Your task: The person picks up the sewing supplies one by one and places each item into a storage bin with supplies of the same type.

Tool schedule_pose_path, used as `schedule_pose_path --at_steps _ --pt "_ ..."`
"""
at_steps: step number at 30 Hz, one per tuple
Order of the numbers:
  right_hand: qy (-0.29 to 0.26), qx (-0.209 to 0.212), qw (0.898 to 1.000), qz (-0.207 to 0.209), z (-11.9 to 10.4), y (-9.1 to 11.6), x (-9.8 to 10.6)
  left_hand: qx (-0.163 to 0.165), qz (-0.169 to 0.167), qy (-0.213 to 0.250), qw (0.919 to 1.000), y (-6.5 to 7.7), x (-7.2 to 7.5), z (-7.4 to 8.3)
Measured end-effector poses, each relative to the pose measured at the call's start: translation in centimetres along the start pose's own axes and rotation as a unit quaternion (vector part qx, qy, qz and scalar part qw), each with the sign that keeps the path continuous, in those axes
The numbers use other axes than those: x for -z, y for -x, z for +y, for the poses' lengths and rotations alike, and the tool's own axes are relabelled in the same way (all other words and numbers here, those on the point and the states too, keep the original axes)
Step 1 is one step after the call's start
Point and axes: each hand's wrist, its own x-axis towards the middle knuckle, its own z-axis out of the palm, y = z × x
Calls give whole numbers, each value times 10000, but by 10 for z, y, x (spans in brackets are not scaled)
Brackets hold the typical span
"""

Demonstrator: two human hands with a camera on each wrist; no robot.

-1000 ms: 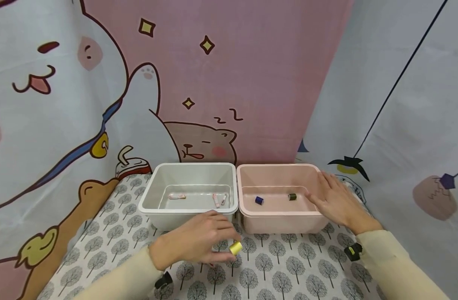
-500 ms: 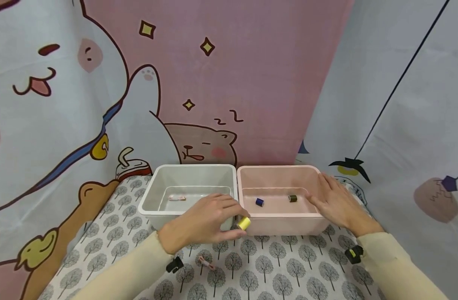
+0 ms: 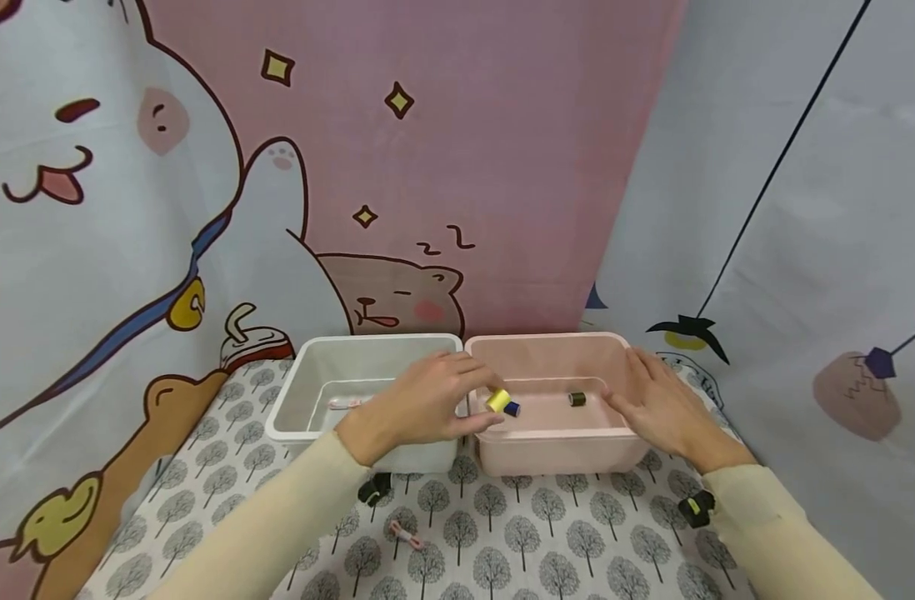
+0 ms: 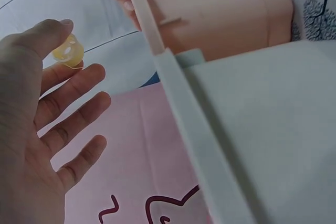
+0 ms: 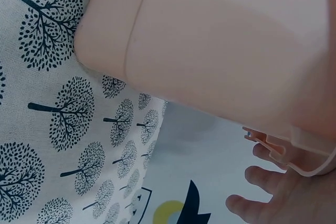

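My left hand (image 3: 431, 400) pinches a yellow thread spool (image 3: 497, 401) between thumb and index finger, over the left side of the pink bin (image 3: 555, 457). In the left wrist view, a loose thread end trails from the spool (image 4: 70, 51), and the other fingers are spread. Inside the pink bin lie a blue spool (image 3: 512, 409), partly behind the yellow one, and a dark green spool (image 3: 577, 399). My right hand (image 3: 663, 408) rests across that bin's right rim, thumb on the inner side. The right wrist view shows its fingers (image 5: 262, 179) loosely extended outside the wall.
Against the pink bin's left side stands a white bin (image 3: 423, 458); a small pink-and-white item (image 3: 345, 403) shows inside, the rest hidden by my left arm. Another small pink item (image 3: 405, 534) lies on the tree-print cloth (image 3: 532, 542). A cartoon-print curtain (image 3: 525, 167) hangs behind.
My left hand has carried the yellow spool up and to the right, from in front of the bins to over the pink one. The pink item on the cloth is uncovered. My right hand stays on the rim.
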Motion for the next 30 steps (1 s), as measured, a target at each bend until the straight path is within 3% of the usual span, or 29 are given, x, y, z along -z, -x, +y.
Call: schedule_pose_path --at_steps 12,20,30 --pt "14 -67 10000 -15 -1 1 -1 406 -331 -23 9986 -34 4 -18" --pt "22 -51 10000 -21 -1 1 2 950 -822 -20 9921 -58 6 -32" --pt "28 -51 10000 -16 0 0 0 1238 -1230 -111 9846 -87 -3 -47"
